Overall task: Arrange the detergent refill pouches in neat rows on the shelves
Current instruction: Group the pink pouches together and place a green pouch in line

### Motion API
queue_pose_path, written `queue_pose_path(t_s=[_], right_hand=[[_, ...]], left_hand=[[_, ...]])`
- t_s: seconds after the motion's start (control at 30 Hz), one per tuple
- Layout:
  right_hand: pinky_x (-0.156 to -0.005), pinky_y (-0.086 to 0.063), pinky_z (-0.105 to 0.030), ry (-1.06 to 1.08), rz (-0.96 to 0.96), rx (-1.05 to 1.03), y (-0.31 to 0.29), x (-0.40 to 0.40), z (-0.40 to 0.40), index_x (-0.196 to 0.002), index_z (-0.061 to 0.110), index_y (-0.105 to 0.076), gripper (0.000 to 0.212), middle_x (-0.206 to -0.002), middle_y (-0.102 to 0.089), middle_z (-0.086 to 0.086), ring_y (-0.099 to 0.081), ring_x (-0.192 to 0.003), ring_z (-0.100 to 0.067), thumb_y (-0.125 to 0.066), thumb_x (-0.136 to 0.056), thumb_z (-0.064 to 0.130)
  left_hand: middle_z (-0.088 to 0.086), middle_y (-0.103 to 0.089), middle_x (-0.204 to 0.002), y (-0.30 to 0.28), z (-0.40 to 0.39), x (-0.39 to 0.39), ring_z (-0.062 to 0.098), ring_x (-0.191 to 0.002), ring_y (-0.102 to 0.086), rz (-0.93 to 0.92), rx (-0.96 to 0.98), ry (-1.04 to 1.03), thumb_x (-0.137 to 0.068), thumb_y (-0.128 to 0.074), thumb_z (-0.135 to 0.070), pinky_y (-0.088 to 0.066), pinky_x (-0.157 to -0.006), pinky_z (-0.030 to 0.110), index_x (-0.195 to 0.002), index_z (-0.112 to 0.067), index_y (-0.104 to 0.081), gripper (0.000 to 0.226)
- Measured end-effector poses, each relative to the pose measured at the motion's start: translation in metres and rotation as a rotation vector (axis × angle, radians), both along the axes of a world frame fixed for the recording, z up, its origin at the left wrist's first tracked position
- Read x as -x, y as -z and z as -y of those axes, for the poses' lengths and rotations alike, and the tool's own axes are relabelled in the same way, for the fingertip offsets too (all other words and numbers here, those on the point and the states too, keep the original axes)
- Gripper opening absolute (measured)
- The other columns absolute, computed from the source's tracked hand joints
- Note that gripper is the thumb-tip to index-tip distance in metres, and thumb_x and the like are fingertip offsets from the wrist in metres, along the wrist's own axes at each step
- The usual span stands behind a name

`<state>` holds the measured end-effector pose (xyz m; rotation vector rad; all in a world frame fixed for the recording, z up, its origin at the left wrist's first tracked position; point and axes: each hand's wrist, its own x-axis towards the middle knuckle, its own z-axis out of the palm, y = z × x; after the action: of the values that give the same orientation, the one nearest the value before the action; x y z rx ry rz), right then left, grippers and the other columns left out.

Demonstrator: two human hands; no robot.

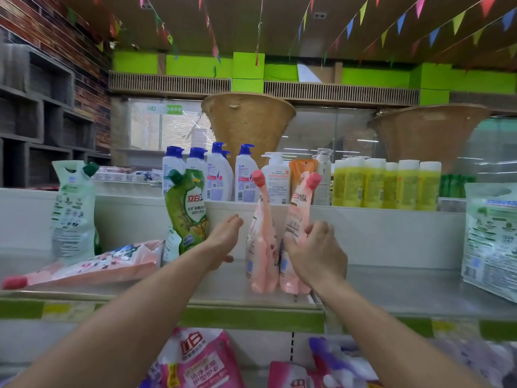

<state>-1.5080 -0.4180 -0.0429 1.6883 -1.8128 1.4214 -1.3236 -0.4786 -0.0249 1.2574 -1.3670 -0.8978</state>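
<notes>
Two pink refill pouches with pink caps stand side by side on the metal shelf (391, 287). My right hand (316, 253) grips the right pink pouch (300, 214) around its lower half. The left pink pouch (261, 242) stands upright just beside it. My left hand (223, 239) hovers with straight fingers between that pouch and a green pouch (187, 211), touching neither clearly. Another pink pouch (92, 266) lies flat at the left. A pale green pouch (72, 208) stands at the far left.
A large white-green bag (489, 242) stands at the shelf's right end. Shampoo pump bottles (218, 175) and yellow bottles (386, 183) line the ledge behind. Pink and purple bags (195, 359) fill the shelf below. Woven baskets (247, 121) sit up top.
</notes>
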Motion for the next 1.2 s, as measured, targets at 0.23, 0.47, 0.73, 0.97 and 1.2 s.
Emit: queue_pose_path(t_s=[0.23,0.47,0.73,0.97,1.2], right_hand=[[-0.074,-0.044,-0.036,-0.190,-0.022,-0.052,-0.017,-0.081,-0.015,-0.106,0.025,-0.050,0.041,-0.106,-0.058,0.006,-0.057,-0.092,-0.022,-0.049,-0.079,0.056],[-0.078,-0.043,-0.035,-0.191,-0.058,-0.168,-0.021,-0.155,-0.013,-0.113,0.022,-0.054,0.046,-0.120,-0.055,0.002,-0.057,-0.102,-0.022,-0.050,-0.081,0.054],[-0.071,-0.039,-0.033,-0.163,-0.087,-0.216,-0.018,-0.198,0.017,-0.107,0.021,-0.054,0.044,-0.111,-0.055,0.001,-0.053,-0.091,-0.020,-0.051,-0.080,0.056],[-0.062,-0.037,-0.031,-0.198,-0.082,-0.302,-0.015,-0.221,0.069,-0.100,0.023,-0.054,0.050,-0.099,-0.060,0.003,-0.055,-0.080,-0.019,-0.056,-0.074,0.066],[-0.064,-0.038,-0.032,-0.132,-0.150,-0.284,-0.012,-0.238,0.098,-0.101,0.018,-0.054,0.041,-0.100,-0.063,-0.004,-0.059,-0.084,-0.027,-0.054,-0.085,0.056]], left_hand=[[0.008,-0.056,-0.121,-0.012,-0.018,-0.068,0.025,-0.096,-0.055,-0.041,0.119,0.017,-0.094,-0.043,-0.036,-0.051,-0.070,0.038,-0.114,-0.021,-0.058,0.030],[0.016,-0.066,-0.099,-0.015,-0.027,-0.162,0.025,-0.074,-0.062,-0.052,0.163,-0.001,-0.094,-0.047,-0.017,-0.048,-0.061,0.033,-0.093,-0.005,-0.062,0.019],[0.023,-0.060,-0.115,-0.009,0.009,-0.196,0.028,-0.087,-0.059,0.068,0.119,-0.058,-0.095,-0.043,-0.016,-0.052,-0.073,0.043,-0.105,0.000,-0.058,0.023],[0.018,-0.059,-0.118,-0.020,0.051,-0.196,0.031,-0.102,-0.060,0.101,0.079,-0.058,-0.095,-0.044,-0.021,-0.054,-0.083,0.045,-0.102,-0.006,-0.058,0.022],[0.013,-0.059,-0.117,-0.022,0.084,-0.195,0.029,-0.106,-0.059,0.152,0.025,0.004,-0.095,-0.043,-0.022,-0.053,-0.085,0.043,-0.111,-0.004,-0.058,0.028]])
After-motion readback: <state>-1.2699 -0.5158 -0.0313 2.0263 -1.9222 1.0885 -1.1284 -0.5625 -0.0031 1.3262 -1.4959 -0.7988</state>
